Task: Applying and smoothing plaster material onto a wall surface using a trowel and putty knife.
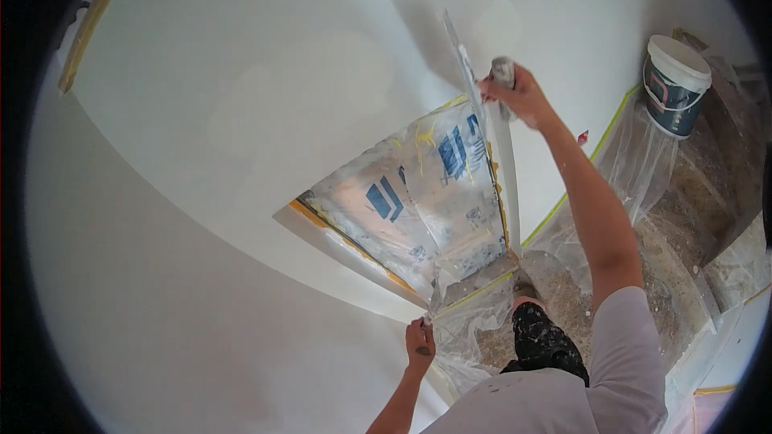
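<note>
My right hand (521, 99) is raised and closed round the grey, stained handle of a plastering trowel (461, 55). The trowel's long thin blade shows nearly edge-on, close to the white wall (305, 72) above a plastic-covered, framed opening (426, 185). Whether the blade touches the wall I cannot tell. Lower down, my left hand (420, 345) is closed near the opening's bottom corner. A thin greyish shape rises from its fingers against the plastic sheeting, too unclear to name.
A white-lidded bucket (679, 84) with a dark label stands on the right. Clear plastic sheeting (635, 169) drapes over brown steps (704, 165), edged with yellow-green tape (563, 197). A small red object (583, 137) sits at the wall. Yellow-brown edging (96, 24) runs at upper left.
</note>
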Available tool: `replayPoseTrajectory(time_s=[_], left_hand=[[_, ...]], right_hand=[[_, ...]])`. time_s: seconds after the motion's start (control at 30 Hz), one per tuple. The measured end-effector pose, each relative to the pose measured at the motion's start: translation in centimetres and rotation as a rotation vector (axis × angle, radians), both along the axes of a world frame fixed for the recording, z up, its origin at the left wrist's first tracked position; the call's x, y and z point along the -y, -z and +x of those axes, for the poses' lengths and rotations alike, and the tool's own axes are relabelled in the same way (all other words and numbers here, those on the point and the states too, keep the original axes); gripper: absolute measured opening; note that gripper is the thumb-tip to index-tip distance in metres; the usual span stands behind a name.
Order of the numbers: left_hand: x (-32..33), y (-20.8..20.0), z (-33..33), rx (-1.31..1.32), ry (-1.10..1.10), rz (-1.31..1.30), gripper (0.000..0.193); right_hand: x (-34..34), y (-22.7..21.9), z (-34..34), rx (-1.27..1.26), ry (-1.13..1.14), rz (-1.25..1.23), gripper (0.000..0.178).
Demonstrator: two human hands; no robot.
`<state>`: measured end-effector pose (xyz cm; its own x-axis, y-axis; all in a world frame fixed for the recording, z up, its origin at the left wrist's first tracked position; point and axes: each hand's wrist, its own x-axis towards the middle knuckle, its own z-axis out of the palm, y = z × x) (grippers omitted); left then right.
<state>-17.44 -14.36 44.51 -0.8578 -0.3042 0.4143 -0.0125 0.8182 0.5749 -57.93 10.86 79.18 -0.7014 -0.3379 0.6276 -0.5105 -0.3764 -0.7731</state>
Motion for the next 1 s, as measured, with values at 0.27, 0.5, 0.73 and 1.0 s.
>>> replayPoseTrajectory(time_s=[0.27, 0.5, 0.73, 1.0], left_hand=[[0.1, 2.9, 4.5, 0.086, -0.132, 0.217, 0.022], [1.0, 3.1, 6.9, 0.149, -0.283, 0.432, 0.017], [2.3, -1.7, 5.9, -0.035, -0.202, 1.046, 0.018], [4.6, -13.3, 4.4, 0.131, 0.271, 1.421, 0.028]], right_hand=[[2.2, -2.1, -2.0, -0.140, 0.554, 0.158, 0.025], [17.6, 2.6, 8.3, -0.294, 0.740, 0.536, 0.037], [22.1, 2.7, 16.0, -0.306, 0.530, 0.346, 0.035], [12.2, 7.6, 19.1, 0.544, -0.513, -0.367, 0.017]])
